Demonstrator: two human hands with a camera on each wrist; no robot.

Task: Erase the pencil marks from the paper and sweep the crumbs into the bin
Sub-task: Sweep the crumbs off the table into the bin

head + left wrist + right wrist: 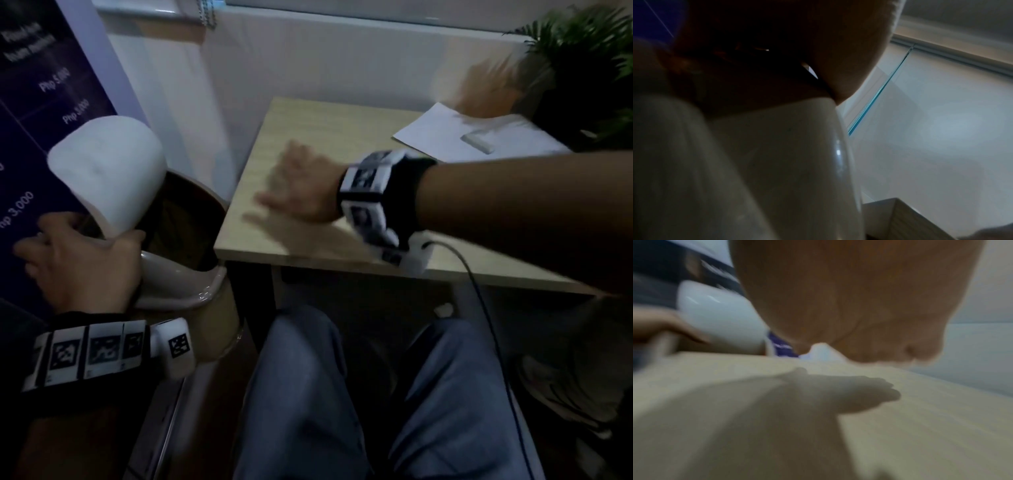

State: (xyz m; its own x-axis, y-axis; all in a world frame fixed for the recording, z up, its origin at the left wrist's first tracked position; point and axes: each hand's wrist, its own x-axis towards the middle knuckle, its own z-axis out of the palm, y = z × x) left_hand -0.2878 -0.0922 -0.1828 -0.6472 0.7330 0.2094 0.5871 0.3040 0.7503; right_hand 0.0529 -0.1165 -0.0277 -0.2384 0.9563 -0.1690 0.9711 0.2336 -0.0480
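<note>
A beige bin [178, 287] stands against the table's left edge, its white lid [109, 168] tipped up and its dark inside showing. My left hand [78, 260] grips the lid's lower edge, thumb by the rim. The left wrist view is filled by the bin's wall [777, 162] and my dark palm. My right hand [294, 195] lies flat and blurred over the wooden table [342, 130] near its left edge, fingers straight and spread toward the bin, holding nothing. The white paper [445, 133] lies at the back right with a white eraser [478, 142] on it. Crumbs are too small to make out.
A potted plant [589, 68] stands behind the paper, with a blurred hand-like smear [489, 85] beside it. A purple poster [34, 102] hangs behind the bin. A black cable [479, 294] drops from my right wrist past the table's front edge. My knees are below.
</note>
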